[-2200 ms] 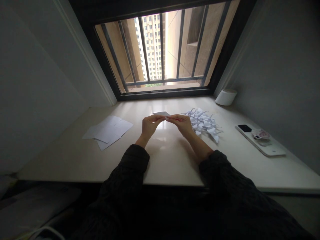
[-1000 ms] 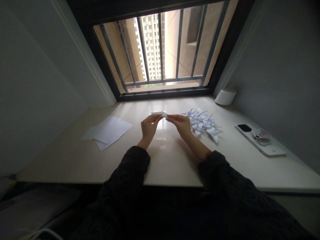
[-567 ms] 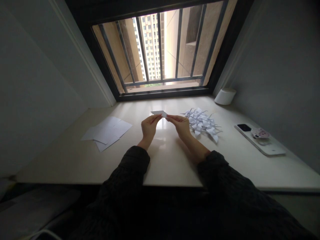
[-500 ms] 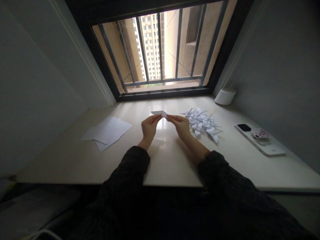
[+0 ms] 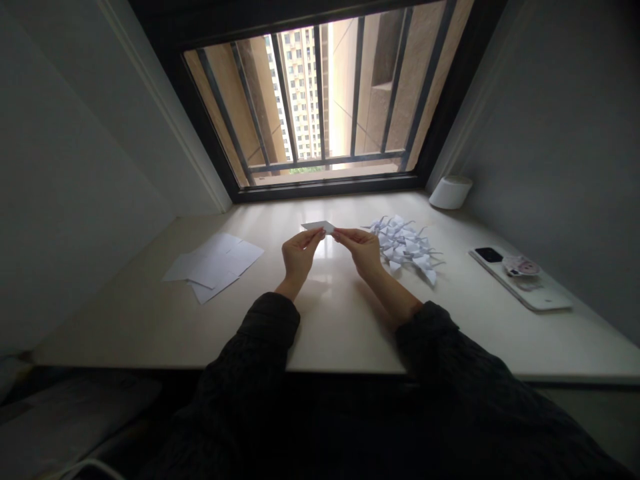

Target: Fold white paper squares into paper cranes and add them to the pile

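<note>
A pale bench (image 5: pixel 330 333) stretched beneath a barred window (image 5: pixel 343 100), with loose white sheets (image 5: pixel 220 260) lying to my left and a heap of folded figures (image 5: pixel 404 247) to my right. Between them, my left hand (image 5: pixel 299 253) and right hand (image 5: pixel 364 250) together pinched a small piece of folded white paper (image 5: pixel 316 226).

- Sheets (image 5: pixel 215 263): overlapping, left on the bench (image 5: pixel 325 327).
- Folded paper (image 5: pixel 317 226): between the sheets and the paper birds (image 5: pixel 404 245).
- Paper birds: heaped on the bench, left of the phone (image 5: pixel 543 297).
- What may be a cup (image 5: pixel 451 193): behind the phone, near the window (image 5: pixel 340 107).
</note>
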